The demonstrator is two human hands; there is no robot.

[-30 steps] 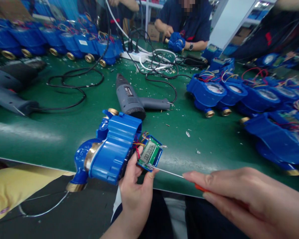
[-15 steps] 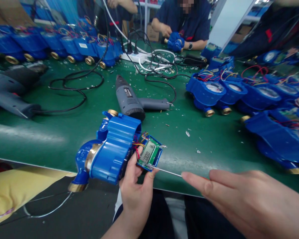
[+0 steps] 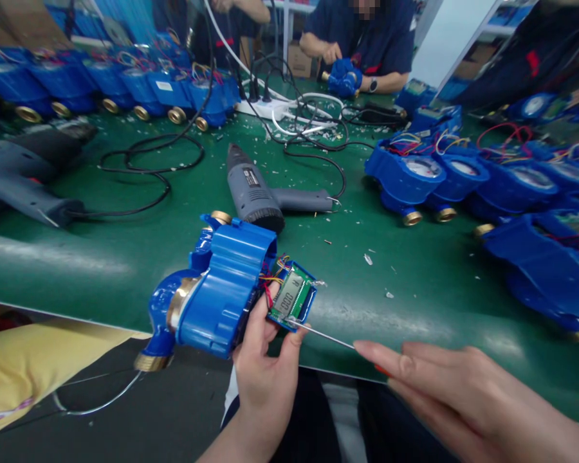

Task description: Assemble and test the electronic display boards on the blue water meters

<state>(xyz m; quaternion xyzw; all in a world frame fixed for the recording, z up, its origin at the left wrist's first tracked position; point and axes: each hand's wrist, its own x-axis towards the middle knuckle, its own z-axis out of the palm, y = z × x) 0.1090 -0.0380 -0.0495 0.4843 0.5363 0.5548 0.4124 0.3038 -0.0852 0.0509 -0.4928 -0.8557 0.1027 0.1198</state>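
My left hand (image 3: 265, 360) is closed on the blue-edged circuit board (image 3: 293, 292), which carries a small grey display with digits. Red and yellow wires run from this board into a blue water meter (image 3: 226, 283) with brass ends, lying on its side at the table's front edge. In my right hand (image 3: 453, 386) is a screwdriver (image 3: 330, 336) with a thin metal shaft. A bit of red handle shows under the fingers; the rest is hidden. The shaft's tip touches the lower corner of the board, near my left thumb.
Behind the meter lies a grey heat gun (image 3: 255, 193); another heat gun (image 3: 24, 170) is at left. Several blue meters (image 3: 405, 173) stand at right, more along the back left. Cables tangle around a white power strip (image 3: 263, 109). A co-worker (image 3: 361, 38) handles a meter across the table.
My right hand has shifted slightly down, and the screwdriver's red handle now shows more. The tip stays at the same corner of the board. The whole view has moved a little.
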